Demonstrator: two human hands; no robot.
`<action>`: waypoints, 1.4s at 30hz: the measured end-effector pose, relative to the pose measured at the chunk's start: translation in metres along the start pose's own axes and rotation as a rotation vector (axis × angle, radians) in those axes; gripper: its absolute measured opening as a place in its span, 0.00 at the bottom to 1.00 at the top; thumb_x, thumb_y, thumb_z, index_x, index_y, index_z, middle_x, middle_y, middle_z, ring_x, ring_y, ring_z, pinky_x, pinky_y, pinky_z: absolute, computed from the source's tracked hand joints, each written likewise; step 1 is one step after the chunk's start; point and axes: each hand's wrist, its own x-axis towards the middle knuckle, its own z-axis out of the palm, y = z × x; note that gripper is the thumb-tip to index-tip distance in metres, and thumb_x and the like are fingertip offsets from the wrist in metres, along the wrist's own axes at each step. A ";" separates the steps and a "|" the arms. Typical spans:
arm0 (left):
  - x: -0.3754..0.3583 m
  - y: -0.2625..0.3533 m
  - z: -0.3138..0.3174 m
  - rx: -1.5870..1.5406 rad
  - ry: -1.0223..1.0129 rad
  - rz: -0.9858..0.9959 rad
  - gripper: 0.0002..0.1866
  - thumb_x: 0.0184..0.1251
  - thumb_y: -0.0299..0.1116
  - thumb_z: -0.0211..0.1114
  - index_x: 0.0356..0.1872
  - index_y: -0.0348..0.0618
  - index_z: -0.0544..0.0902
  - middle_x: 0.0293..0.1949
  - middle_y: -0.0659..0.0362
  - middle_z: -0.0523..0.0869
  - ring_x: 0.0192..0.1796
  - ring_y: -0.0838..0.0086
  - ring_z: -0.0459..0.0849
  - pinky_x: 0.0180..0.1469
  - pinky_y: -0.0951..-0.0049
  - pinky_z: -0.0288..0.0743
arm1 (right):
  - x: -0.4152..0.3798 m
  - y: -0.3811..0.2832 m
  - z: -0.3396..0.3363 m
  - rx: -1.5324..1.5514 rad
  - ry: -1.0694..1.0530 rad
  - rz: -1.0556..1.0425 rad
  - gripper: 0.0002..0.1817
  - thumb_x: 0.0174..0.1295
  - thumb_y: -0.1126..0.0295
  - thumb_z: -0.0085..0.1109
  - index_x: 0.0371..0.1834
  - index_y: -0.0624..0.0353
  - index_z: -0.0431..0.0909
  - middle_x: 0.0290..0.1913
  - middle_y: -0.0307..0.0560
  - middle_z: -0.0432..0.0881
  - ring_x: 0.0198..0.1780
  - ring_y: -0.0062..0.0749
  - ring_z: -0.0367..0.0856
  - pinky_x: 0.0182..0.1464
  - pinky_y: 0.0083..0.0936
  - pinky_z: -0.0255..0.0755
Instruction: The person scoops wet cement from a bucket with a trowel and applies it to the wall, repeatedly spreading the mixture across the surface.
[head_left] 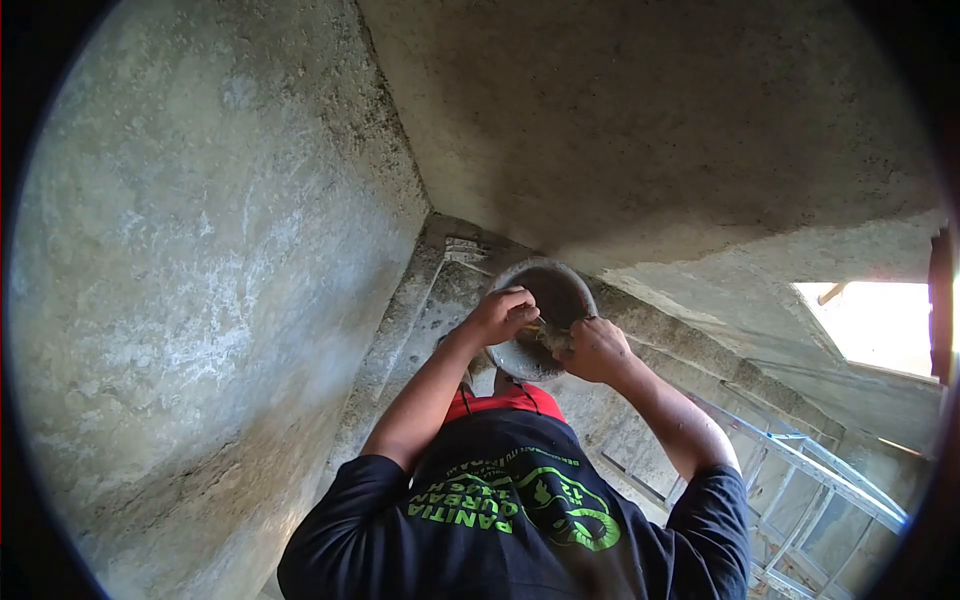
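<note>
A round grey bucket (540, 268), its rim crusted with mortar, is in front of my legs. My left hand (504, 316) is over its left side, with the fingers curled together. At the right side of the rim, my right hand (597, 350) is closed with its knuckles up. Between the hands, over the bucket's mouth, is a small greyish piece with a yellow bit beside it. I cannot tell what either hand grips. The inside of the bucket is dark and partly hidden by the hands.
A rough plastered wall (200, 250) rises on the left and meets another wall (640, 120), which has a dark damp-looking area. A metal ladder or scaffold frame (810, 465) stands at lower right. A bright opening (880, 322) is in the right wall.
</note>
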 end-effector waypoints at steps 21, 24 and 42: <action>-0.089 0.093 -0.093 -1.688 0.391 0.267 0.42 0.76 0.68 0.48 0.84 0.63 0.53 0.84 0.49 0.52 0.84 0.48 0.52 0.83 0.37 0.42 | -0.019 -0.056 -0.003 -0.097 -0.072 -0.060 0.24 0.59 0.50 0.69 0.34 0.67 0.88 0.39 0.62 0.89 0.48 0.52 0.90 0.53 0.42 0.83; -0.093 0.049 -0.094 -1.195 0.477 0.159 0.43 0.77 0.66 0.50 0.85 0.60 0.50 0.84 0.49 0.52 0.84 0.51 0.54 0.83 0.43 0.42 | -0.025 -0.058 -0.005 -0.100 -0.060 -0.029 0.25 0.59 0.49 0.70 0.34 0.67 0.89 0.39 0.62 0.89 0.48 0.52 0.90 0.53 0.42 0.83; -0.116 -0.034 0.026 -1.449 0.519 -0.154 0.47 0.76 0.71 0.45 0.86 0.58 0.44 0.84 0.52 0.53 0.83 0.52 0.54 0.82 0.49 0.47 | -0.082 -0.065 -0.100 -0.070 0.234 -0.151 0.26 0.60 0.49 0.71 0.29 0.69 0.87 0.33 0.64 0.87 0.41 0.57 0.89 0.50 0.44 0.81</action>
